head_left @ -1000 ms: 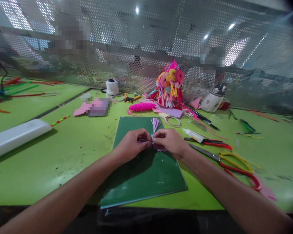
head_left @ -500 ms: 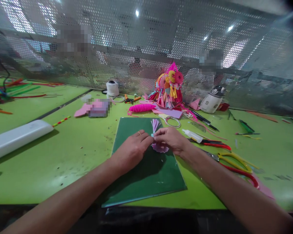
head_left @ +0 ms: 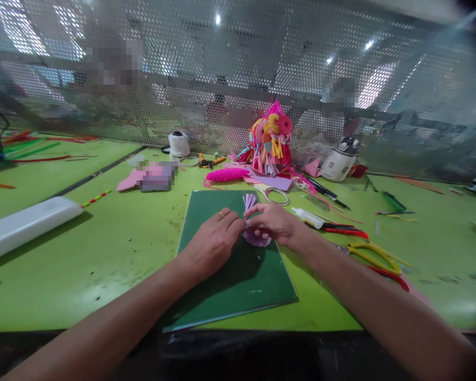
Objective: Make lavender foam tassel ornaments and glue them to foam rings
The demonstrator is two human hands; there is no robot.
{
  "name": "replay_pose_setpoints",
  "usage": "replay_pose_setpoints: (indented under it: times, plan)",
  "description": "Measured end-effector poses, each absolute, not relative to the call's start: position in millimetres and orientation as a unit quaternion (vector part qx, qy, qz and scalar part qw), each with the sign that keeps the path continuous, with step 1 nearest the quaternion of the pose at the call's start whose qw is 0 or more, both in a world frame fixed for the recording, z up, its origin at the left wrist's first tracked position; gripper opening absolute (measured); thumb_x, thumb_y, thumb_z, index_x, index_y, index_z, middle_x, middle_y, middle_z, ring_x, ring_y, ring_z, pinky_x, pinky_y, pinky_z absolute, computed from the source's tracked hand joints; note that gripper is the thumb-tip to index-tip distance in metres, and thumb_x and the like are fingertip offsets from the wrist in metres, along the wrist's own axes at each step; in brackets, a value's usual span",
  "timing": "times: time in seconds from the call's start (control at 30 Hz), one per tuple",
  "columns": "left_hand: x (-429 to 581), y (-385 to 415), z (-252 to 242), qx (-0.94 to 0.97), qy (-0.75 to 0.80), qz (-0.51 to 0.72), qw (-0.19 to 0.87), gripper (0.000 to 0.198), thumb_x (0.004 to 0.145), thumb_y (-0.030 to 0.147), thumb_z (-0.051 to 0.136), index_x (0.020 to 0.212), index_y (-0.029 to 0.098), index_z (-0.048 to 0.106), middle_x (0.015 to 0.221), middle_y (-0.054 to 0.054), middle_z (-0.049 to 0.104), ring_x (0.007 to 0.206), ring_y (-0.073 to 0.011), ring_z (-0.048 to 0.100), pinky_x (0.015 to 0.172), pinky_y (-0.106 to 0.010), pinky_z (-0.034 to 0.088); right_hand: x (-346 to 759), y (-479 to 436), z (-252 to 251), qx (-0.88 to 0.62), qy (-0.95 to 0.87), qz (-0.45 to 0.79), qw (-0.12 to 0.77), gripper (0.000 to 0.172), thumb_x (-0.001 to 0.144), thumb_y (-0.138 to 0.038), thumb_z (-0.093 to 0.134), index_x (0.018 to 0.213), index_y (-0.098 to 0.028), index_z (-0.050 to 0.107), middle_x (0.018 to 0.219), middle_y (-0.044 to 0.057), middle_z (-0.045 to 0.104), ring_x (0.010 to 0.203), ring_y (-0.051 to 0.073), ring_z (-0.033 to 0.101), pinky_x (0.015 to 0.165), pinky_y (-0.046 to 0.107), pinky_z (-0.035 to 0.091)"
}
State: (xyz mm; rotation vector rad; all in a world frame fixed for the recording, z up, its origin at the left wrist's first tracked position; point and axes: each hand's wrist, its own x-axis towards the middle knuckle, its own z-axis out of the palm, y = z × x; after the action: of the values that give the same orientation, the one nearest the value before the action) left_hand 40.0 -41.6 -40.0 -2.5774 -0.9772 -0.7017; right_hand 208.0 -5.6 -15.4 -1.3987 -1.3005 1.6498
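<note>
Over a dark green board (head_left: 238,296), both hands meet at a small lilac paper tassel (head_left: 249,201) with a fringed upper end. My left hand (head_left: 214,239) has its fingers pinched at the tassel's lower part, and a ring shows on one finger. From the other side, my right hand (head_left: 275,223) grips the same spot between thumb and fingertips. Below these fingers a lilac paper piece with a wavy edge (head_left: 257,241) shows; whether it is joined to the tassel is hidden. The exact pinch point is covered by the fingers.
A glue bottle (head_left: 308,218) and yellow-handled scissors (head_left: 375,256) lie right of the board. Behind it are a tape roll (head_left: 276,196), pink yarn (head_left: 227,174) and a colourful tasselled paper ornament (head_left: 272,140). A long white box (head_left: 27,227) lies left. A perforated screen (head_left: 206,79) stands behind.
The right index finger has come up and across the tassel's neck, covering more of it. The left hand keeps its pinch. The whole view has shifted slightly.
</note>
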Motion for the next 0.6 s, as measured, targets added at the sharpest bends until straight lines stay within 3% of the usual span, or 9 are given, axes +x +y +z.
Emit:
replay_pose_setpoints:
  times: [0.1, 0.17, 0.27, 0.37, 0.47, 0.6]
  plan:
    - [40.5, -39.1, -39.6, -0.878, -0.401, -0.249, 0.078, 0.019, 0.092, 0.019, 0.041, 0.083, 0.013, 0.057, 0.079, -0.007, 0.058, 0.076, -0.0197, 0.051, 0.073, -0.033, 0.044, 211.1, -5.7, -15.2, -0.533, -0.507, 0.599, 0.316, 0.018, 0.067, -0.009, 0.065, 0.081, -0.014, 0.055, 0.047, -0.002, 0.057, 0.034, 0.007, 0.044, 0.031, 0.016, 0.025]
    - [39.5, -36.3, -37.8, -0.857, -0.452, -0.248, -0.015, 0.016, 0.089, 0.021, 0.045, 0.085, 0.014, 0.058, 0.08, -0.007, 0.061, 0.075, -0.0189, 0.053, 0.069, -0.03, 0.043, 215.0, -9.4, -16.1, -0.526, -0.538, 0.562, 0.344, 0.013, 0.068, -0.012, 0.066, 0.078, -0.014, 0.058, 0.051, -0.003, 0.057, 0.039, 0.007, 0.047, 0.036, 0.017, 0.032]
    - [37.3, -31.0, -31.1, -0.812, -0.512, -0.224, -0.17, 0.017, 0.085, 0.026, 0.05, 0.088, 0.014, 0.061, 0.078, -0.005, 0.064, 0.068, -0.016, 0.056, 0.063, -0.026, 0.041, 221.6, -21.7, -19.9, -0.484, -0.647, 0.459, 0.369, 0.007, 0.071, -0.015, 0.066, 0.076, -0.014, 0.064, 0.063, -0.001, 0.062, 0.052, 0.009, 0.054, 0.05, 0.021, 0.043]
    - [35.6, -25.8, -21.6, -0.78, -0.525, -0.184, -0.286, 0.021, 0.081, 0.032, 0.053, 0.084, 0.015, 0.065, 0.076, -0.004, 0.066, 0.068, -0.0152, 0.056, 0.062, -0.025, 0.04, 224.9, -38.5, -25.7, -0.448, -0.745, 0.341, 0.358, 0.004, 0.074, -0.014, 0.063, 0.075, -0.015, 0.067, 0.071, 0.002, 0.065, 0.064, 0.012, 0.056, 0.059, 0.025, 0.044]
    - [35.1, -21.9, -14.7, -0.74, -0.518, -0.183, -0.387, 0.022, 0.076, 0.036, 0.057, 0.076, 0.015, 0.065, 0.068, 0.0, 0.062, 0.062, -0.0124, 0.052, 0.056, -0.022, 0.036, 224.8, -50.8, -30.9, -0.412, -0.814, 0.214, 0.349, 0.009, 0.077, -0.01, 0.06, 0.076, -0.016, 0.066, 0.075, 0.003, 0.063, 0.075, 0.016, 0.056, 0.067, 0.028, 0.044]
    - [34.2, -18.3, -13.0, -0.648, -0.503, -0.195, -0.539, 0.022, 0.069, 0.037, 0.064, 0.068, 0.015, 0.063, 0.057, 0.003, 0.053, 0.051, -0.0086, 0.042, 0.045, -0.019, 0.028, 225.0, -54.2, -37.3, -0.379, -0.855, 0.077, 0.346, 0.011, 0.084, -0.011, 0.054, 0.091, -0.016, 0.059, 0.091, 0.009, 0.058, 0.091, 0.022, 0.052, 0.078, 0.037, 0.044]
